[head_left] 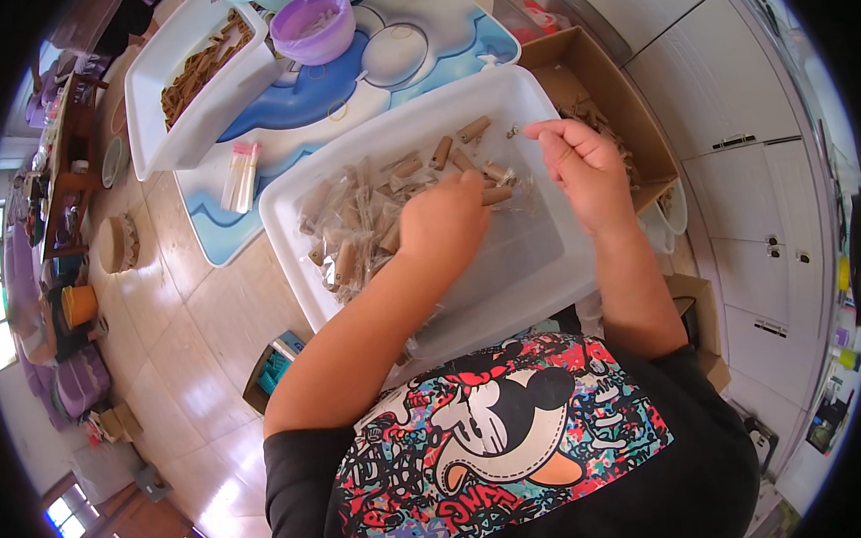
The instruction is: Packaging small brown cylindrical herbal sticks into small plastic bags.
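A large white plastic tray stands in front of me, with many short brown cylinders in it, several wrapped in clear plastic film. My left hand is over the middle of the tray with its fingers curled closed. A brown cylinder shows right at its fingertips; whether it is gripped or lies beneath, I cannot tell. Above the tray's right side, my right hand is closed, thumb against the bent fingers. What it pinches is hidden. A small metallic bit shows just left of those fingers.
Behind stands a blue-and-white cloud-patterned table. On it are a white bin of brown strips, a purple bowl and a bundle of thin white sticks. A cardboard box stands at the right, beside white cabinets.
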Action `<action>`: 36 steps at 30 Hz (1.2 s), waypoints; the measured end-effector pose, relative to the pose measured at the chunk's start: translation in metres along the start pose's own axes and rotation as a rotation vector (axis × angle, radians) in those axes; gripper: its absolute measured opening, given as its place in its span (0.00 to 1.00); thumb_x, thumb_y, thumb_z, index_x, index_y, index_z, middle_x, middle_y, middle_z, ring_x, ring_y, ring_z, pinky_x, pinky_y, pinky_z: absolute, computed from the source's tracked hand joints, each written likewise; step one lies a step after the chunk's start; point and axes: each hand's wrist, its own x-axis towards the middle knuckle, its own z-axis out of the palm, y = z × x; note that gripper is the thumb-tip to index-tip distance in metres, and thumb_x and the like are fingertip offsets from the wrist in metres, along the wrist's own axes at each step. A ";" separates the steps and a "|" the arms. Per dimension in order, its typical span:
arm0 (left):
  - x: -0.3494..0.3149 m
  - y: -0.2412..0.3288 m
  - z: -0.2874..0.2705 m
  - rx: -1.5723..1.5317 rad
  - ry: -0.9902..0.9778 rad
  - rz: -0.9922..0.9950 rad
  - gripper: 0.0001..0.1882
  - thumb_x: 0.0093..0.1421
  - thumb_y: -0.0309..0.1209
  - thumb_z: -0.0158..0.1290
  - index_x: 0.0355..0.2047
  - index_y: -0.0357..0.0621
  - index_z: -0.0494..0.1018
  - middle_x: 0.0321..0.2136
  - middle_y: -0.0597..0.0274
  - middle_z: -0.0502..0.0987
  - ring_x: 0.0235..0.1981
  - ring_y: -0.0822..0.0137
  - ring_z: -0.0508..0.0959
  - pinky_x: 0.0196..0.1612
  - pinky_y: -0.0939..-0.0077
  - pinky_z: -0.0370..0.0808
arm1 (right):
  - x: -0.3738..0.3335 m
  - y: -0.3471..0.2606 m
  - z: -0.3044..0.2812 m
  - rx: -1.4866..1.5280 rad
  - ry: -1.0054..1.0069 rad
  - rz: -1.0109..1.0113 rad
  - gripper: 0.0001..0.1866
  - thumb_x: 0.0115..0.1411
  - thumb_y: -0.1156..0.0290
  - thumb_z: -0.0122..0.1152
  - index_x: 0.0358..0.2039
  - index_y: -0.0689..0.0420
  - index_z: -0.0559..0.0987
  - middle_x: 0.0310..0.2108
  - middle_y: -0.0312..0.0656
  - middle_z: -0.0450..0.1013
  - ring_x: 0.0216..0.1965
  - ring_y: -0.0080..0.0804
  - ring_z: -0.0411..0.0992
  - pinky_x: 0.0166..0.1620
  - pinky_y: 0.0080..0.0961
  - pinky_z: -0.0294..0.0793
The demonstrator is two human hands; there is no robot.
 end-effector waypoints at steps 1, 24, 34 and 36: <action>-0.006 -0.001 -0.013 0.003 -0.002 0.003 0.14 0.45 0.35 0.58 0.30 0.40 0.71 0.27 0.59 0.74 0.28 0.58 0.76 0.33 0.69 0.72 | 0.000 0.004 -0.002 -0.138 -0.022 -0.027 0.12 0.59 0.65 0.51 0.36 0.61 0.76 0.17 0.27 0.62 0.19 0.13 0.57 0.24 0.11 0.58; -0.036 -0.014 -0.049 -1.192 0.053 -0.215 0.12 0.53 0.24 0.55 0.38 0.37 0.68 0.33 0.63 0.73 0.31 0.77 0.73 0.34 0.85 0.70 | -0.014 0.005 0.010 -0.299 -0.240 -0.098 0.10 0.52 0.73 0.59 0.36 0.60 0.75 0.20 0.30 0.67 0.22 0.15 0.62 0.25 0.15 0.62; -0.008 -0.001 -0.026 -1.789 -0.365 -0.386 0.11 0.59 0.33 0.48 0.39 0.41 0.66 0.42 0.57 0.71 0.42 0.57 0.75 0.45 0.71 0.72 | -0.019 -0.015 -0.001 -0.724 -0.067 -0.440 0.06 0.52 0.71 0.56 0.26 0.60 0.73 0.23 0.45 0.69 0.25 0.43 0.68 0.28 0.30 0.67; -0.007 -0.001 -0.026 -1.709 -0.327 -0.465 0.12 0.59 0.34 0.48 0.39 0.41 0.66 0.42 0.57 0.71 0.42 0.57 0.75 0.46 0.70 0.72 | -0.019 -0.014 -0.006 -0.812 -0.006 -0.462 0.06 0.52 0.71 0.56 0.27 0.60 0.73 0.23 0.45 0.69 0.25 0.43 0.68 0.28 0.31 0.67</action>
